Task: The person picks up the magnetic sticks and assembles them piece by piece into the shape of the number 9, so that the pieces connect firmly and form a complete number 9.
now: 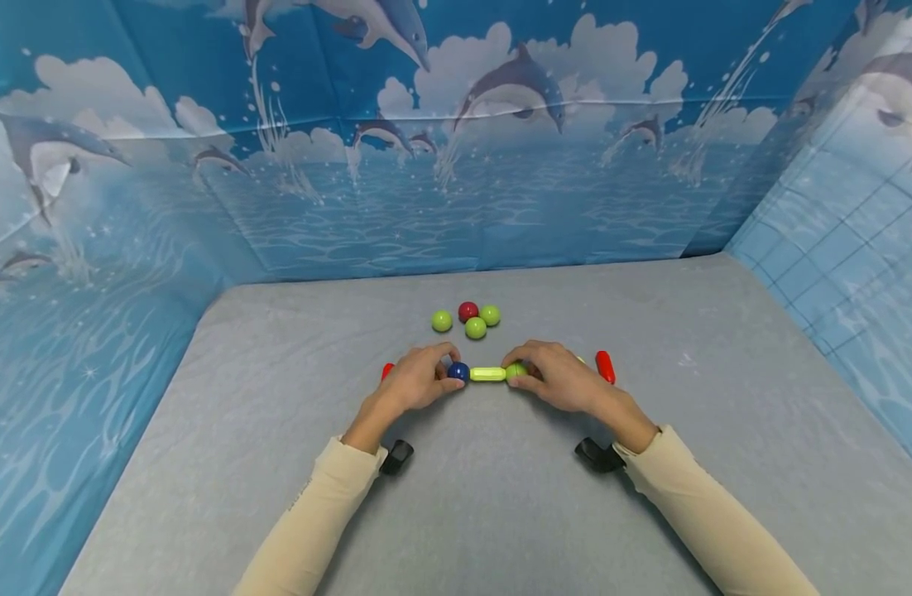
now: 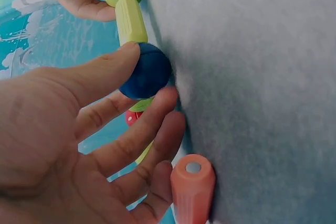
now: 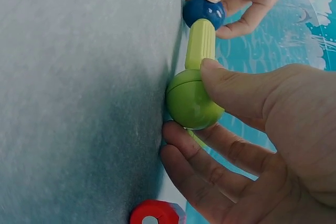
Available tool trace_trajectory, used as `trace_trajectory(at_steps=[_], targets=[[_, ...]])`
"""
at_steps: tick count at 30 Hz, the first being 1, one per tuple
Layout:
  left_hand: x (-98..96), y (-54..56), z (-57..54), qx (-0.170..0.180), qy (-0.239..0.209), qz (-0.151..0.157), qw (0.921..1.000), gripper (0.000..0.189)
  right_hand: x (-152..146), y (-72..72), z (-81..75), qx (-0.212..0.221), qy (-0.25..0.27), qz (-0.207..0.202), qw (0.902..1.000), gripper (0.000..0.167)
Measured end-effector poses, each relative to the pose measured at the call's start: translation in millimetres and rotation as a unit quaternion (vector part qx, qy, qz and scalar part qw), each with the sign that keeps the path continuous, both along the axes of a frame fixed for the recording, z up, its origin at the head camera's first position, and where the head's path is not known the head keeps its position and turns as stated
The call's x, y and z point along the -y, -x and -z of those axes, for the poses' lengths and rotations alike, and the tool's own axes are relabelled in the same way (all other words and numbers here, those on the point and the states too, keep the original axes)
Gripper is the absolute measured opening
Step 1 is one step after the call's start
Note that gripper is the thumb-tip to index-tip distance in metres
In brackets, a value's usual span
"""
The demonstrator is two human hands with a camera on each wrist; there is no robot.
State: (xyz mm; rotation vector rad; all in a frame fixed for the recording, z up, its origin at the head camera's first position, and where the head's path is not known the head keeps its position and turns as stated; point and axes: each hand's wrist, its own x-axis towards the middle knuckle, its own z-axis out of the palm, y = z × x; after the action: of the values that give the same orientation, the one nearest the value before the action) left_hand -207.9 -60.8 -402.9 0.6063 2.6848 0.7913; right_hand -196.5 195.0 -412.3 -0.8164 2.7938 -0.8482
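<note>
My left hand [image 1: 417,377] pinches a dark blue ball [image 1: 459,372] between thumb and fingers. A yellow-green ribbed rod [image 1: 488,374] runs from that ball to a green ball [image 1: 516,372], which my right hand [image 1: 554,374] holds by its sides. Ball, rod and ball form one straight line, low over the grey cloth. In the left wrist view the thumb lies on top of the blue ball [image 2: 149,72]. The right wrist view has the thumb against the green ball [image 3: 191,100], with fingers under its far side.
Beyond the hands sit a red ball [image 1: 468,312] and several green balls [image 1: 442,321] in a cluster. A red rod [image 1: 605,367] lies right of my right hand; another red rod [image 1: 387,370] is partly hidden by the left. A dolphin-print curtain [image 1: 456,215] borders the grey cloth [image 1: 486,513].
</note>
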Motion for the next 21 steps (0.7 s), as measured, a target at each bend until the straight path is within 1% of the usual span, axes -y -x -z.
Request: trace_trajectory(at_steps=[5, 9, 14, 21], targets=[[-0.8, -1.8, 2.9, -0.013, 0.0, -0.008, 0.9999, 0.03, -0.6, -0.3, -1.0, 0.008, -0.002, -0.001, 1.0, 0.028], [-1.7, -3.4, 3.8, -0.016, -0.005, -0.013, 0.9998, 0.031, -1.4, -0.7, -3.2, 0.014, -0.004, 0.004, 0.9999, 0.034], [-2.1, -5.4, 4.4, -0.018, -0.01, -0.019, 0.9996, 0.032, -2.1, -0.8, -4.6, 0.015, -0.004, 0.003, 0.9999, 0.032], [-2.7, -6.5, 6.7, -0.032, -0.011, -0.024, 0.9992, 0.031, -2.8, -0.7, -3.1, 0.014, -0.001, 0.002, 0.9999, 0.03]])
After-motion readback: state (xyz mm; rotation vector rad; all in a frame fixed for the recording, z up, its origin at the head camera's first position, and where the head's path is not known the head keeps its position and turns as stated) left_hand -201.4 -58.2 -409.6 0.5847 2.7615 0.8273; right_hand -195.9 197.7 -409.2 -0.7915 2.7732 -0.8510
